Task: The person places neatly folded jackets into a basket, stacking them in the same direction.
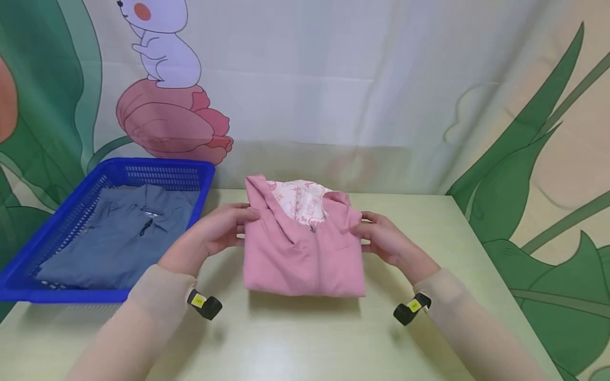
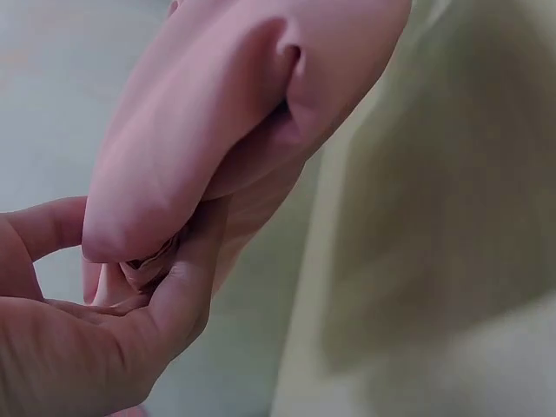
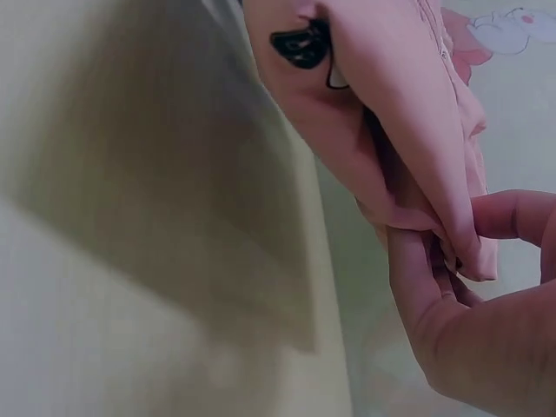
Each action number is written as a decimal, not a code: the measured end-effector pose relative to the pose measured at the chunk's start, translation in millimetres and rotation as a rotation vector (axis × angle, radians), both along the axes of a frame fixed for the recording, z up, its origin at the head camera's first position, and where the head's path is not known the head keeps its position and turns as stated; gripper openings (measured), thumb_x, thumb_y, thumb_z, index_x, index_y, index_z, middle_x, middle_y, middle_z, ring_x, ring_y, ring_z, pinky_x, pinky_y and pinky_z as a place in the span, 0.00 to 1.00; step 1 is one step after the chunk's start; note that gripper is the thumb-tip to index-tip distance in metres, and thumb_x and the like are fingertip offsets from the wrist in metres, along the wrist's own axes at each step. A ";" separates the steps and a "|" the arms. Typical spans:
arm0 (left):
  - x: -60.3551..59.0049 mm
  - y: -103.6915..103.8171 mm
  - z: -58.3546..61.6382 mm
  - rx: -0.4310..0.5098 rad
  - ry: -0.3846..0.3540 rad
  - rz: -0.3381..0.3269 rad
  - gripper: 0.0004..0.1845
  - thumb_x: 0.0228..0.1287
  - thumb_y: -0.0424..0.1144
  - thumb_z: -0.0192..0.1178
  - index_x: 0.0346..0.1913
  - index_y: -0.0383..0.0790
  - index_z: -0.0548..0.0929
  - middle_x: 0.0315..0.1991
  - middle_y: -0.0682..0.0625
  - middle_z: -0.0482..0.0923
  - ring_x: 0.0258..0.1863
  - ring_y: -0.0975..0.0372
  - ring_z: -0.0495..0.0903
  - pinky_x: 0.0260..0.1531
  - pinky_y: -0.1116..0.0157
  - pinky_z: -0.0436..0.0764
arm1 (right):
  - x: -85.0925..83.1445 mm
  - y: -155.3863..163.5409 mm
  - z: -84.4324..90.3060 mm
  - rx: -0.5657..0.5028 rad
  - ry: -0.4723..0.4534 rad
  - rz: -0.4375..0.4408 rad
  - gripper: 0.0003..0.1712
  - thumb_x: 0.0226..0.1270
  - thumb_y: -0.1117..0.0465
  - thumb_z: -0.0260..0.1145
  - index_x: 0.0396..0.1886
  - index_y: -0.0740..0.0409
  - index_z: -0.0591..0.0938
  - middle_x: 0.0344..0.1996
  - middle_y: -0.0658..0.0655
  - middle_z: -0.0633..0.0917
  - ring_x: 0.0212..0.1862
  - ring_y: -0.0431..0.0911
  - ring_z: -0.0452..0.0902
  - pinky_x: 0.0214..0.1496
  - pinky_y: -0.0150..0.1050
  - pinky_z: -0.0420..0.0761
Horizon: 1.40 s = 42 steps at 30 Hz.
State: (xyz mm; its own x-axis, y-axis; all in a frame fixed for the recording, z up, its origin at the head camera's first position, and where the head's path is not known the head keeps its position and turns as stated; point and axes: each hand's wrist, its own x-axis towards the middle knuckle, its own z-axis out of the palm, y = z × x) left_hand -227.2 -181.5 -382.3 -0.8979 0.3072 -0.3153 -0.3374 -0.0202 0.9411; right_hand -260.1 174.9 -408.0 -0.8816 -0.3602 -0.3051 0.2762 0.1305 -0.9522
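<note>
In the head view, one folded pink hoodie (image 1: 303, 254) with a patterned white hood lining is lying on the table (image 1: 295, 338) between two hands. The left hand (image 1: 216, 233) and right hand (image 1: 383, 239) are gripping its side edges. One blue basket (image 1: 57, 222) holding one grey shirt (image 1: 119, 235) is sitting beyond the left hand.

In the left wrist view, fingers (image 2: 187, 287) are pinching the pink hem.

In the right wrist view, fingertips (image 3: 426, 269) are pinching the layered edge.

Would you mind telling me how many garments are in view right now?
2: a folded pink hoodie held between both hands on the table, and a grey shirt in the blue basket; more may lie beneath it.
</note>
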 end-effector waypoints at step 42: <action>-1.9 -211.3 50.9 -0.309 0.183 -0.035 0.30 0.83 0.44 0.47 0.76 0.34 0.50 0.50 0.59 0.80 0.46 0.63 0.85 0.47 0.62 0.85 | -21.1 -200.2 50.0 -0.171 0.021 0.082 0.35 0.68 0.71 0.65 0.73 0.70 0.64 0.43 0.60 0.83 0.40 0.49 0.83 0.49 0.48 0.86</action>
